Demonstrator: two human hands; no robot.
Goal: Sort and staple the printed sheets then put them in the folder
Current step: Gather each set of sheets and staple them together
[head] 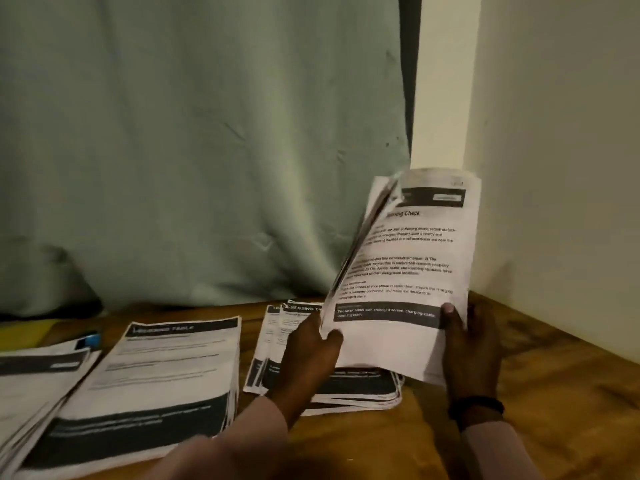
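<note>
I hold a sheaf of printed sheets (pixel 408 271) upright above the wooden table (pixel 540 382) at the right. My right hand (pixel 472 351) grips its lower right edge, thumb on the front page. My left hand (pixel 306 355) pinches the lower left edge, where the front pages are peeled away from the rest. Under the sheaf lies a fanned pile of sheets (pixel 353 389). A thick stack headed "Dressing Table" (pixel 156 372) lies at the centre left. Another stack (pixel 34 386) lies at the far left. A yellow folder (pixel 24 332) shows at the far left edge.
A small blue and black object (pixel 88 340), perhaps a stapler, lies behind the left stacks. A pale green curtain (pixel 194 143) hangs behind the table. A cream wall (pixel 561 168) closes off the right side and meets the table in a corner.
</note>
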